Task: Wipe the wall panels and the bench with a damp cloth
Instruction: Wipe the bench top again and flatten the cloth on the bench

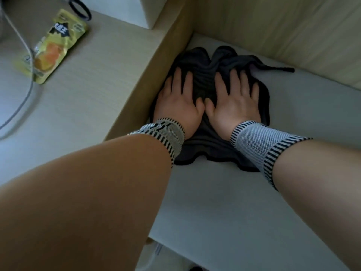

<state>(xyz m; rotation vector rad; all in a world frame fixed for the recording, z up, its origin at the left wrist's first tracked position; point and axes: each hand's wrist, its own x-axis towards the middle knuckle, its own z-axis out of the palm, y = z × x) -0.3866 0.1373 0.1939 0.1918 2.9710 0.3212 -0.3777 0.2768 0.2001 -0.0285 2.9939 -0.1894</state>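
Pale bench set in a corner between wooden wall panels, beside a raised wood-grain ledge. Dark grey cloth bunched on the bench against the left panel, pressed flat under left hand and right hand, fingers straight and spread, thumbs nearly touching, striped wristbands on both wrists. Yellow snack pouch flat on the ledge, label blurred beyond reading, grey cable across it.

a home, likely a bedroom or study nook. light wood wall panels enclose a pale built-in bench, and beside it a desk holds a yellow snack packet and a grey cable.
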